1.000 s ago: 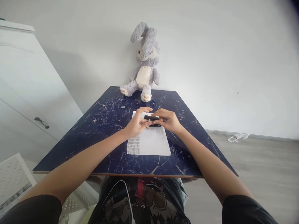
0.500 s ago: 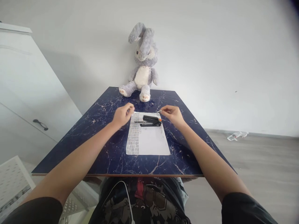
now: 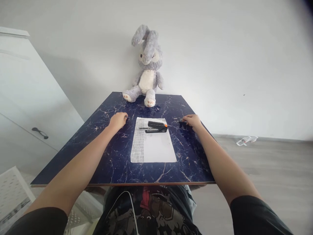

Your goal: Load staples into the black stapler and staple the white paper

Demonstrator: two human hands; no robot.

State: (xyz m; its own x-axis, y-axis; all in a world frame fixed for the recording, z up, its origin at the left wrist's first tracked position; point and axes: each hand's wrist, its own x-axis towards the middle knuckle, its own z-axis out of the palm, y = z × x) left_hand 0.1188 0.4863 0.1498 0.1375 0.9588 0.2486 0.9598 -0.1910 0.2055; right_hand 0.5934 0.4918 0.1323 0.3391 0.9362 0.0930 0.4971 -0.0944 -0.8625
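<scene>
A black stapler (image 3: 157,127) with an orange spot lies across the top of a paper sheet (image 3: 158,148), and a thin metal part sticks out at its left end. My left hand (image 3: 118,120) is closed over the table, left of the paper and apart from it. Whether its curled fingers hold anything is hidden. On the other side, my right hand (image 3: 193,120) pinches a small, thin greyish strip (image 3: 180,121) low over the table. The strip is too small to name for sure. Neither hand touches the stapler.
A grey plush rabbit (image 3: 148,70) sits at the far edge of the blue marbled table (image 3: 146,174), against the wall. To the left are a white cabinet (image 3: 31,91) and a white perforated piece of furniture (image 3: 14,195). A clear plastic item (image 3: 246,140) lies on the floor at right.
My hands have moved apart: the left one went left and slightly down, the right one went right with the strip, away from the paper. The stapler and paper stay in place on the table.
</scene>
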